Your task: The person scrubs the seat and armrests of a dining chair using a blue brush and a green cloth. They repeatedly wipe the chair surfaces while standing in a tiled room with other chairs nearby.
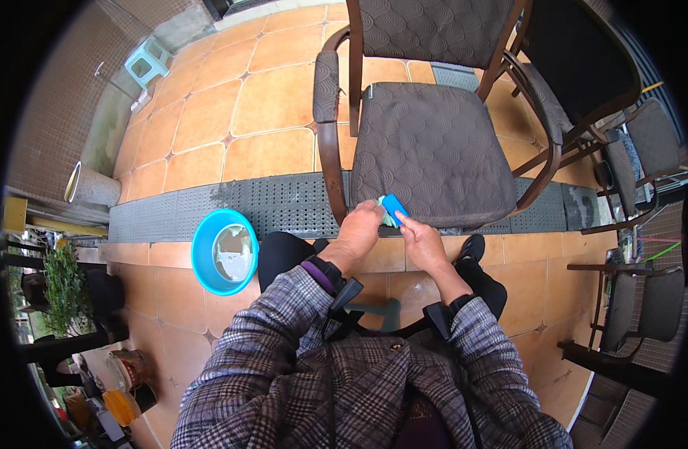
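Observation:
My right hand (424, 240) grips a blue block-like tool (394, 210), perhaps a brush or sponge, at the front edge of a chair's grey patterned seat (428, 151). Close beside it, my left hand (362, 224) is closed around a pale green cloth (386, 218), which touches the blue tool. The chair has brown wooden armrests, and the padding of its left armrest (326, 87) looks worn along the inner edge. A blue basin (198, 252) with cloudy, sudsy water stands on the floor to the left of my knees.
More armchairs (579, 62) stand close on the right. A light blue plastic stool (147, 62) is by the far left wall, near a pale cylindrical container (97, 185). Perforated grey mats (282, 202) cross the tiled floor. Buckets (128, 370) and a leafy plant (66, 292) are at the lower left.

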Motion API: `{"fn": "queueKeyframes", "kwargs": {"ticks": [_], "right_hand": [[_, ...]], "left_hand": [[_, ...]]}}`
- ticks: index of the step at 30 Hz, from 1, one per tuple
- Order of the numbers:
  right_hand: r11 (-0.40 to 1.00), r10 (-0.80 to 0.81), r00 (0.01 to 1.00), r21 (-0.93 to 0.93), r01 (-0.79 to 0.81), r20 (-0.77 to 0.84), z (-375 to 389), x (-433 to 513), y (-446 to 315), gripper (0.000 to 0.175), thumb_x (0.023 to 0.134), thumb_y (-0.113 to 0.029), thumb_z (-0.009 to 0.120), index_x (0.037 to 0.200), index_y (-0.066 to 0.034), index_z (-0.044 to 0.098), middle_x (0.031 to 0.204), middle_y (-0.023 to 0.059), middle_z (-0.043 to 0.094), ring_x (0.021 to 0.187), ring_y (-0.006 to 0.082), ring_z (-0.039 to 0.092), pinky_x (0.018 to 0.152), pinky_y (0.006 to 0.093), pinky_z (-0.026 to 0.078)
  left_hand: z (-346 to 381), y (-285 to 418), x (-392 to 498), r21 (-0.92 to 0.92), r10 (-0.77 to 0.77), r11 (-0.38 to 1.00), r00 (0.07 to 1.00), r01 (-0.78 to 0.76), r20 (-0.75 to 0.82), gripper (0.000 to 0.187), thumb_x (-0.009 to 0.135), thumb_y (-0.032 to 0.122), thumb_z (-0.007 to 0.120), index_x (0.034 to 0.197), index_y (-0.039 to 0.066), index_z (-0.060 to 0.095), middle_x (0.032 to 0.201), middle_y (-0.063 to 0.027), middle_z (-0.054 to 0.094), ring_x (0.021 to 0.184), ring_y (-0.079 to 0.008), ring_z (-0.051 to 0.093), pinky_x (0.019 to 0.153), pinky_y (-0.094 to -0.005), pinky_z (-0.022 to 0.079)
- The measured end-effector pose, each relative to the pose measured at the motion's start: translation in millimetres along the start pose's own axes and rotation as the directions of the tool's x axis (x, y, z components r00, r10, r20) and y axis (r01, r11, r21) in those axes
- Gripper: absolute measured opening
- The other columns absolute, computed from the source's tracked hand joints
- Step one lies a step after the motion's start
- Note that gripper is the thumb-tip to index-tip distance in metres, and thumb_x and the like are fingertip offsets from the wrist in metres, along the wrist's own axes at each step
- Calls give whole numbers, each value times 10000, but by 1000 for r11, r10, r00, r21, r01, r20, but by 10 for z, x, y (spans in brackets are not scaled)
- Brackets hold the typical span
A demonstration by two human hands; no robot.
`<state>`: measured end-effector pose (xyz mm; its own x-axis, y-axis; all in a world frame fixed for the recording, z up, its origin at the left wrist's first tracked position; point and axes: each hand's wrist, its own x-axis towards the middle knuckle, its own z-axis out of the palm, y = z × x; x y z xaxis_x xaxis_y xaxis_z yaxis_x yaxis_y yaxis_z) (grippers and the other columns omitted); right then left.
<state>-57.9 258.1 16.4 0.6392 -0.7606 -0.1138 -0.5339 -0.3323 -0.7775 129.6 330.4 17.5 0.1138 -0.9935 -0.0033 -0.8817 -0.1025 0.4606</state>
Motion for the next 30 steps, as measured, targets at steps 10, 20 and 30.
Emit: {"fn": "queueKeyframes", "kwargs": {"ticks": [10, 20, 30], "right_hand": [[936, -280, 918, 135, 327, -280, -552, 494, -1451, 441, 1058, -124, 592, 1499, -126, 569, 954, 14, 656, 831, 70, 561, 756, 251, 494], [902, -287, 927, -393, 178, -240, -251, 1160, -2012, 407, 1025, -191, 592, 1432, -204, 620, 836, 260, 695, 798, 451, 712, 698, 517, 561], [896, -338, 915, -373, 241, -221, -406, 2001, -2092, 351, 1024, -263, 562, 1350, -185, 665, 1029, 249, 728, 971, 464, 697, 848, 573, 552]], "left_hand": [[-1194, -322, 175, -816, -238, 431, 823, -386, -516, 285, 1039, 97, 644, 1303, -8, 662, 1170, -23, 707, 1053, -97, 646, 939, -281, 528], [-1157, -645, 984, -703, -459, 550, 540, -451, -706, 168, 888, 25, 742, 1007, -38, 642, 1170, -165, 682, 989, -234, 718, 856, -358, 581], [-1680, -1014, 1581, -569, -326, 798, 653, -199, -684, 220, 907, 76, 747, 1113, 0, 724, 920, -87, 746, 832, -145, 691, 756, -314, 566]]}}
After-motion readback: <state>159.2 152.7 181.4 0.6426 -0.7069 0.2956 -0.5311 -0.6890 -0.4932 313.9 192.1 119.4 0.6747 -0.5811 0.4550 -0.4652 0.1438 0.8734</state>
